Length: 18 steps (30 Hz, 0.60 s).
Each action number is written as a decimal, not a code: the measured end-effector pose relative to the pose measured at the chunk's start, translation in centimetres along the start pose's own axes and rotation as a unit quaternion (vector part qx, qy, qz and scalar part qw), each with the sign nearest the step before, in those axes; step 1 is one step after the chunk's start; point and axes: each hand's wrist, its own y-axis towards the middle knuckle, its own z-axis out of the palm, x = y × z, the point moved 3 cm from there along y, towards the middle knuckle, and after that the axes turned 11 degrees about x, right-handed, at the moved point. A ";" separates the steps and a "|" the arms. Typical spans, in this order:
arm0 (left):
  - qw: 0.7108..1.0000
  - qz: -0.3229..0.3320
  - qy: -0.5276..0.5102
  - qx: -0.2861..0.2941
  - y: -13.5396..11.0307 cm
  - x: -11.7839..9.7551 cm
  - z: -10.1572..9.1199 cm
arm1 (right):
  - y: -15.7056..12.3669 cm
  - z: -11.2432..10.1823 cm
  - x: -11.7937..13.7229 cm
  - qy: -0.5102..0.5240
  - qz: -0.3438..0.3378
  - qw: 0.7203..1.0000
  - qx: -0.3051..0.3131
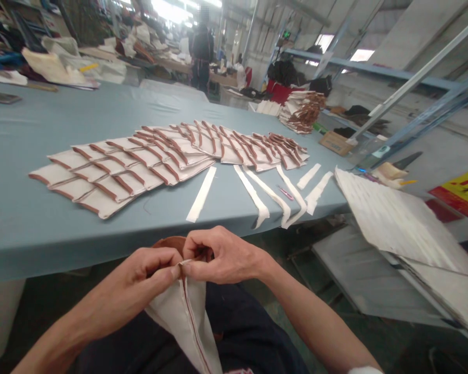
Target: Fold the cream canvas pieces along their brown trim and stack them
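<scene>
I see a blue-grey table (62, 156) carrying overlapped cream pieces with brown trim (140, 161) at twelve o'clock. White strips (202, 194) lie at one o'clock near its edge, a small pink tool (286, 192) among them.

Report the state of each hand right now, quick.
Left hand: closed, pinching the top edge of the cream fabric piece.
Right hand: closed, pinching the same top edge right beside it.

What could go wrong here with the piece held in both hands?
1. Left hand and right hand pinch only the top edge of the fabric piece; the rest hangs loose and might slip or twist.
2. White strips overhang the table edge close by; a snag could pull them off.
</scene>
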 end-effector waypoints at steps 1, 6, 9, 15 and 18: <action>1.000 0.005 0.009 -0.012 0.0 0.0 0.0 | 0.2 0.0 0.0 0.004 0.006 1.000 -0.003; 0.990 0.015 0.043 -0.130 -0.3 -0.1 0.6 | 0.2 0.6 0.9 -0.103 0.079 0.988 -0.084; 0.982 0.015 0.057 -0.181 -0.5 -0.2 1.4 | -0.5 1.5 1.5 -0.184 0.116 0.965 -0.149; 0.963 0.040 0.122 -0.236 -0.8 0.0 2.7 | -1.8 3.4 1.7 -0.233 0.170 0.932 -0.220; 0.955 0.053 0.128 -0.261 -0.7 0.5 3.2 | -2.0 4.2 1.2 -0.169 0.221 0.937 -0.212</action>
